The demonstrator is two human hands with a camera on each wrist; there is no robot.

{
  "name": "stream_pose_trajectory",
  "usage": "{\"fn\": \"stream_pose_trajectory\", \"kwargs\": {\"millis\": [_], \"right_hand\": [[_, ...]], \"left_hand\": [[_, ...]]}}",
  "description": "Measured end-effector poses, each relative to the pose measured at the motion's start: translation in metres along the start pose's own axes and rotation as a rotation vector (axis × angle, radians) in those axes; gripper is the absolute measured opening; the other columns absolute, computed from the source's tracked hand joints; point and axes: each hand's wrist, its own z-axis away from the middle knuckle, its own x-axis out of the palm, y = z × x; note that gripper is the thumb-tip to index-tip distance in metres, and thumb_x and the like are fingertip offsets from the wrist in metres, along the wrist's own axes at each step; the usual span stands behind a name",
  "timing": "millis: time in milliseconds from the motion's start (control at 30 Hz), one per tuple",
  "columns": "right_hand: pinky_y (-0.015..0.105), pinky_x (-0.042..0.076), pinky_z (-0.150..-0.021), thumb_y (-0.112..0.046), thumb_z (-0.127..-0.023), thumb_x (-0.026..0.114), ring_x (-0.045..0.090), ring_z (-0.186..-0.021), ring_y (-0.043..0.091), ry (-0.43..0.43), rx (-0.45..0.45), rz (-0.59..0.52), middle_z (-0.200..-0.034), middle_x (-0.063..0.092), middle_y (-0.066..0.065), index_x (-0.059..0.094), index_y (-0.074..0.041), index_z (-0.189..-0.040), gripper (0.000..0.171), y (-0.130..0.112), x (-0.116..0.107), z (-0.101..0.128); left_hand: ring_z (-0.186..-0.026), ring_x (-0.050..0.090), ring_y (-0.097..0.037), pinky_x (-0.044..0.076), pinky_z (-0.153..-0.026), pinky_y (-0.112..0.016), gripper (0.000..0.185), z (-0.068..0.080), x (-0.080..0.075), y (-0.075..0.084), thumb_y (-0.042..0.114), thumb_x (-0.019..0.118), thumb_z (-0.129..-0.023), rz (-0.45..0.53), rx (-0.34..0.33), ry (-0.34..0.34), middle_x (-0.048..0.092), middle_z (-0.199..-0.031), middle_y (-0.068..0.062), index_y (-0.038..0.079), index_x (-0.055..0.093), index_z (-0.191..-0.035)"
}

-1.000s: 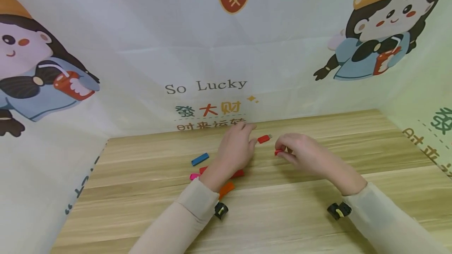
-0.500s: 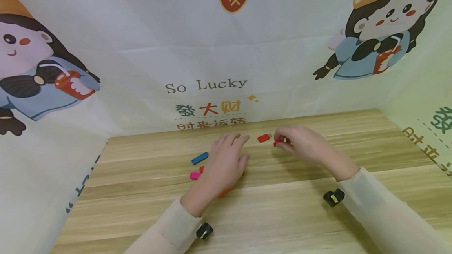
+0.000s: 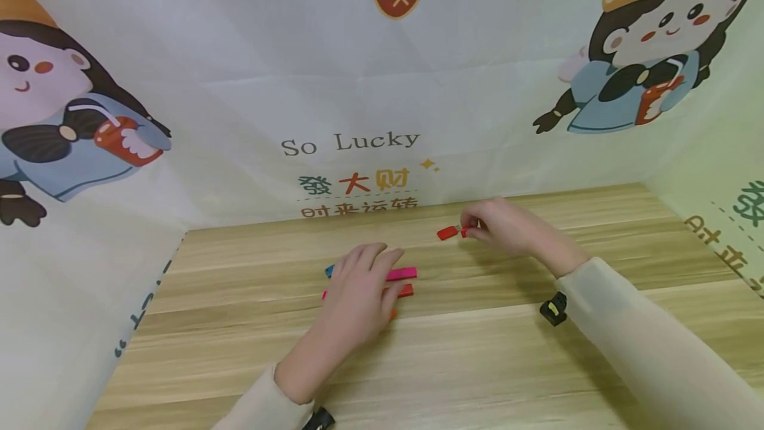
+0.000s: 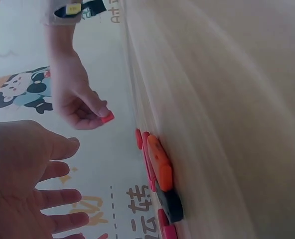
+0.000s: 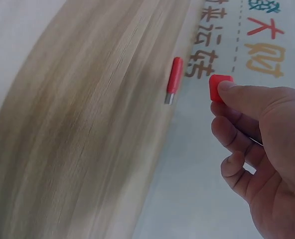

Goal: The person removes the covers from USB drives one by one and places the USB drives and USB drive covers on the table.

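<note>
Between thumb and index finger my right hand [image 3: 504,225] pinches a small red cap [image 5: 217,88], held above the table. Just left of it in the head view lies a red USB stick [image 3: 447,233], its bare metal plug pointing toward that hand. My left hand [image 3: 352,307] hovers with fingers spread over a group of USB sticks and holds nothing. A pink stick [image 3: 403,274], a red stick [image 3: 406,290], the end of a blue one [image 3: 329,271] and a bit of an orange one [image 4: 160,162] show around it; the hand hides the rest.
The wood-grain table [image 3: 477,370] meets a printed white cloth [image 3: 251,105] at the back and sides. A black band with a small device [image 3: 554,309] sits at the right wrist. One dark stick [image 4: 170,204] shows in the left wrist view.
The left hand has drawn back toward the lower left, baring a pink stick. The right hand has moved away from the body with the cap, closer to the uncapped red USB stick.
</note>
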Motion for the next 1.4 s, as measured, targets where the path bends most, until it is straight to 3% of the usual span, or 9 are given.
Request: {"fn": "stream_pose_trajectory", "kwargs": {"millis": [167,467,833,1400], "right_hand": [[0.041,0.058,-0.079,-0.002,-0.098,0.075,0.067,-0.084,0.017,-0.056,0.028,-0.030,-0.089,0.072,0.000,0.073,-0.004,-0.095,0.004,0.008,0.004,-0.011],[0.041,0.056,-0.080,0.000,-0.099,0.072,0.064,-0.083,0.017,-0.136,0.107,-0.101,-0.091,0.072,0.000,0.075,-0.006,-0.098,0.007,0.025,0.011,-0.016],[0.042,0.056,-0.084,-0.002,-0.101,0.069,0.064,-0.086,0.017,-0.143,0.119,-0.110,-0.093,0.073,-0.002,0.077,-0.007,-0.102,0.010,0.038,0.020,-0.020],[0.037,0.055,-0.079,0.000,-0.099,0.070,0.062,-0.081,0.015,-0.137,0.128,-0.122,-0.089,0.073,-0.002,0.076,-0.006,-0.098,0.008,0.035,0.019,-0.022]], "left_hand": [[-0.132,0.054,-0.039,0.044,-0.109,-0.061,0.050,0.011,-0.005,-0.002,0.021,0.081,-0.096,-0.011,0.016,0.022,0.061,-0.140,-0.016,0.010,0.065,-0.142],[-0.133,0.052,-0.041,0.040,-0.112,-0.061,0.049,0.030,-0.010,-0.005,0.024,0.081,-0.097,-0.021,0.031,0.002,0.059,-0.142,-0.016,0.010,0.065,-0.141],[-0.138,0.048,-0.039,0.039,-0.113,-0.061,0.060,0.046,-0.010,-0.007,0.033,0.083,-0.095,-0.056,0.033,-0.046,0.057,-0.146,-0.016,0.013,0.061,-0.147],[-0.143,0.043,-0.039,0.036,-0.116,-0.063,0.066,0.052,-0.015,-0.006,0.038,0.083,-0.094,-0.069,0.034,-0.049,0.055,-0.147,-0.014,0.014,0.059,-0.150]]}}
